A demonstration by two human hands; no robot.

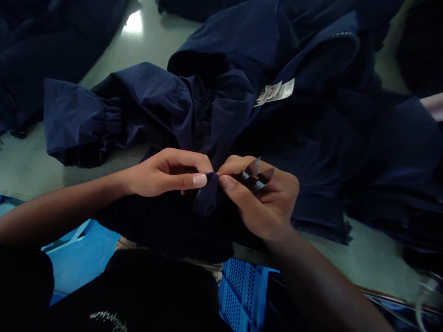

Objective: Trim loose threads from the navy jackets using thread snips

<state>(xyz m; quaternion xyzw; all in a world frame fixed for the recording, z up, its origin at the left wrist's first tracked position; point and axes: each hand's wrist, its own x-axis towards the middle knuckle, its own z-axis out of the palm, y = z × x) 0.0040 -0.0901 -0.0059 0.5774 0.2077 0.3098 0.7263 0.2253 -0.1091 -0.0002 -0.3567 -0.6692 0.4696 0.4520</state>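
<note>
A navy nylon jacket (pixel 207 110) lies bunched in front of me, with a gathered sleeve cuff (pixel 78 122) at the left and a white barcode label (pixel 275 92) on top. My left hand (pixel 166 173) pinches a folded zipper edge (pixel 207 193) of the jacket between thumb and fingers. My right hand (pixel 259 198) pinches the same edge from the other side. Small dark thread snips (pixel 256 177) sit in that palm, their blades sticking out between the fingers. The zipper teeth are mostly hidden by the fold.
More navy garments (pixel 41 60) lie heaped at the top left and along the right side, on a pale green table (pixel 27 161). Below the table edge are a blue perforated plastic crate (pixel 240 295) and a blue seat (pixel 79 253). My dark shirt (pixel 121 295) fills the bottom.
</note>
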